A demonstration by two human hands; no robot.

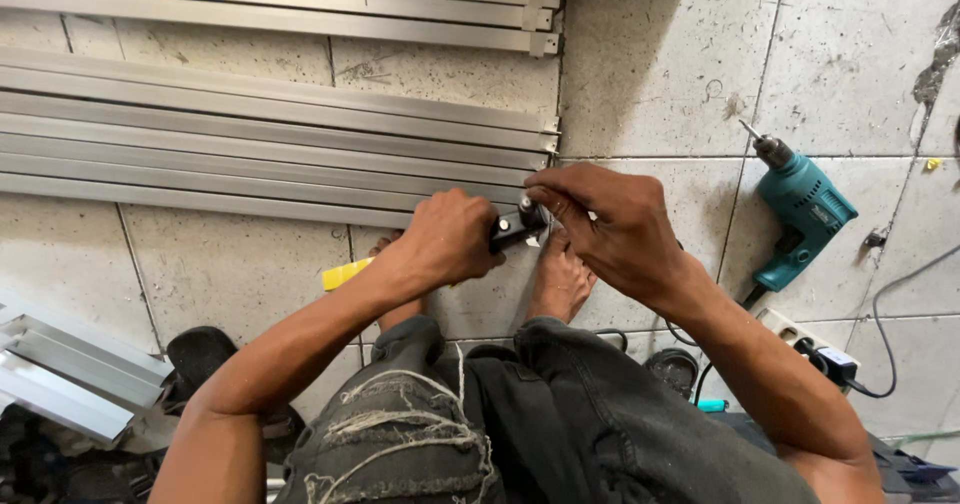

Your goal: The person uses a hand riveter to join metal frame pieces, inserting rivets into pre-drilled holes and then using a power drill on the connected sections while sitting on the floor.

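1. Nearest to me, dark ripped jeans (470, 414) fill the bottom edge of the view, with both bare feet planted on the tiled floor (660, 64) just beyond the knees.
2. Left hand (452, 236) is curled tight around a small black metal fitting (512, 226); the fitting pokes out of the fist toward the right.
3. Right hand (612, 222) pinches in from the other side, fingertips closed on the fitting's outer end where a small silver screw head (524, 204) shows.
4. So the fitting sits between both hands, above the feet, just off the near end of the long aluminium rails (260, 134) lying across the floor's left half.
5. Something yellow (346, 273) peeks out under the left wrist; I cannot tell what it is.
6. Right side of the floor: a teal electric drill (800, 209) lying with its bit pointing toward the far edge, and a white power strip (800, 339) nearer me with a black plug in it.
7. More cut aluminium sections (70, 374) sit at the near left corner.
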